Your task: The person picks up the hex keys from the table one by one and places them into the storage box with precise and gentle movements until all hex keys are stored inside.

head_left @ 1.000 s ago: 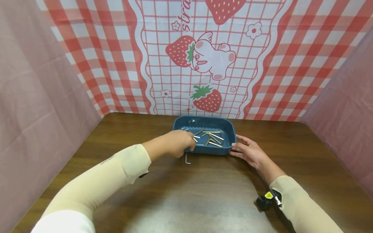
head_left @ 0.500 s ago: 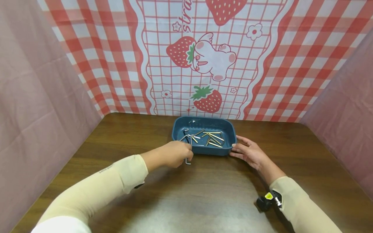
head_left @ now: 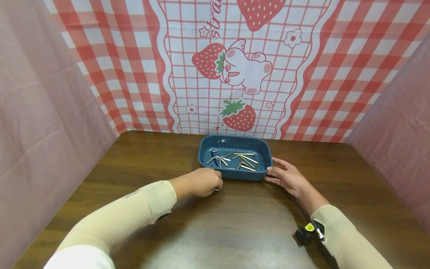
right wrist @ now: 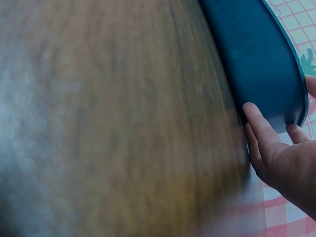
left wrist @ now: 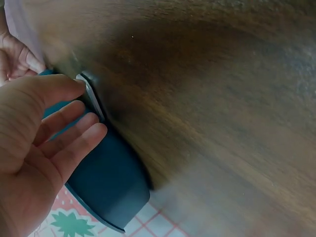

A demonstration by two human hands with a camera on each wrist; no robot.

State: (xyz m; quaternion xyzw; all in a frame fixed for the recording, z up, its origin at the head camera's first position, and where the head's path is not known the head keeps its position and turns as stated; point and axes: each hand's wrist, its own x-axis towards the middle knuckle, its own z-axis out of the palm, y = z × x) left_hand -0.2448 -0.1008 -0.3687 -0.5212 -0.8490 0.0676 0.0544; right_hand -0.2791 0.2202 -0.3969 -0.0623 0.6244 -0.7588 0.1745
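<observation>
In the head view, a blue tray (head_left: 246, 175) stands near the back of the table with several L-shaped hex keys (head_left: 246, 160) inside, some gold and some silver. My left hand (head_left: 205, 182) is low at the tray's front left. Its thumb and fingers pinch a silver hex key (left wrist: 90, 95) beside the tray wall, mostly hidden by the hand in the head view. At the tray's front right corner, my right hand (head_left: 287, 176) rests with fairly straight fingers (right wrist: 261, 128) against the outer wall. The thumb touches near the rim.
The brown wooden table (head_left: 215, 231) stretches in front of the tray. Behind it hangs a strawberry-print cloth (head_left: 235, 74), with pink curtains (head_left: 43, 130) at both sides. A black wrist camera (head_left: 304, 236) hangs under the right sleeve.
My left hand has drawn back from inside the tray and come down in front of it onto the loose hex key. Silver keys inside are now uncovered. The right hand stays put.
</observation>
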